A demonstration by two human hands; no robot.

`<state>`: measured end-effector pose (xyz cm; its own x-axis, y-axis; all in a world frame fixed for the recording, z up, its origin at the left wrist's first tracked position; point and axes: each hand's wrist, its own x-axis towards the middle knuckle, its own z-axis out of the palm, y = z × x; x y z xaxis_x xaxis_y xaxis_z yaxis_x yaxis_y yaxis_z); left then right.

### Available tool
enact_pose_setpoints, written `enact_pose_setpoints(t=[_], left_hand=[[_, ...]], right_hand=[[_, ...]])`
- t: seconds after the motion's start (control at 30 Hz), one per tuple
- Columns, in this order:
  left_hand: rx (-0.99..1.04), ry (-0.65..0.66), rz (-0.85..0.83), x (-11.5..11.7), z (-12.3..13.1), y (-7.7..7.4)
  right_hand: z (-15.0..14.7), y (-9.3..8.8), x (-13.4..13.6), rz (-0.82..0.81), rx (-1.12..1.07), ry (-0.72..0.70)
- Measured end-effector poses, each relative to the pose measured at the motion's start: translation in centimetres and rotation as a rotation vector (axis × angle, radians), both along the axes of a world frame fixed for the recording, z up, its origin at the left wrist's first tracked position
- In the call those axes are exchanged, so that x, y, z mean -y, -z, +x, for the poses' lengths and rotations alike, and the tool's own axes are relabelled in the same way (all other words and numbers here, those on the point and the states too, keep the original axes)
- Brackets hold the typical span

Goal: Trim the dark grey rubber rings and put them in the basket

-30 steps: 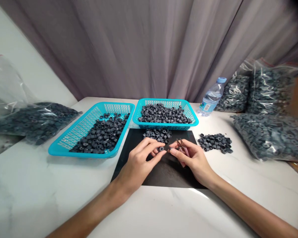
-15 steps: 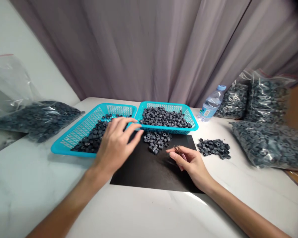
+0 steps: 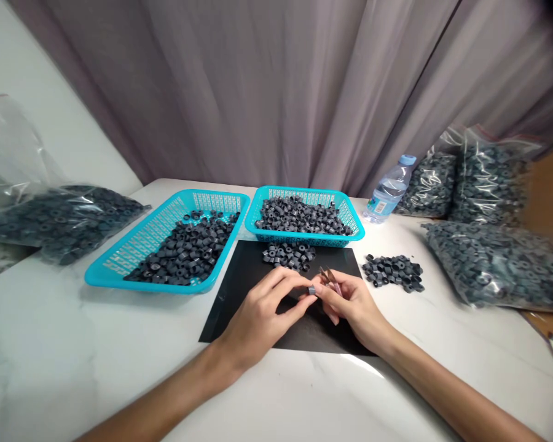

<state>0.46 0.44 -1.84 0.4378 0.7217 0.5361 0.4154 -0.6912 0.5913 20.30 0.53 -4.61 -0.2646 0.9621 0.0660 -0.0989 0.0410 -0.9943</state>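
My left hand (image 3: 262, 313) pinches a small grey plastic ring (image 3: 311, 290) between thumb and fingertips, above the black mat (image 3: 230, 307). Meeting it there, my right hand (image 3: 352, 304) has its thumb and fingertips at the ring's right side. Tucked in the right hand are small pink-handled scissors (image 3: 330, 279), their pointed metal blades upward and slightly apart. Just beyond the hands, a heap of grey rings (image 3: 289, 255) lies on the mat. Another pile of rings (image 3: 394, 272) sits to the right, on the white table.
Two turquoise baskets, a left one (image 3: 101, 283) and a back one (image 3: 306, 237), hold many rings. A water bottle (image 3: 389, 190) stands at the back right. Bulging clear bags (image 3: 502, 264) crowd the right side; another bag (image 3: 83, 215) lies at the left.
My left hand has come from beside the left basket, right and nearer, to meet the right hand, and a ring now shows in its fingers. The right hand has stayed nearly in place.
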Motion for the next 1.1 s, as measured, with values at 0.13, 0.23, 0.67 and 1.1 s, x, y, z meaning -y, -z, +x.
enact_pose_setpoints(t=[0.13, 0.23, 0.67, 1.1], left_hand=[[-0.008, 0.012, 0.055, -0.2, -0.2, -0.2], [-0.034, -0.003, 0.080, -0.4, -0.3, -0.3], [-0.037, -0.090, 0.070, -0.8, -0.5, -0.4], [-0.062, -0.122, 0.064, -0.9, -0.9, -0.4]], right_hand=[[0.0, 0.0, -0.2, 0.017, 0.042, -0.014], [0.3, 0.1, -0.7, 0.087, 0.131, 0.092], [1.2, 1.0, -1.1, 0.573, 0.747, 0.125], [1.0, 0.2, -1.1, 0.440, 0.514, 0.135]])
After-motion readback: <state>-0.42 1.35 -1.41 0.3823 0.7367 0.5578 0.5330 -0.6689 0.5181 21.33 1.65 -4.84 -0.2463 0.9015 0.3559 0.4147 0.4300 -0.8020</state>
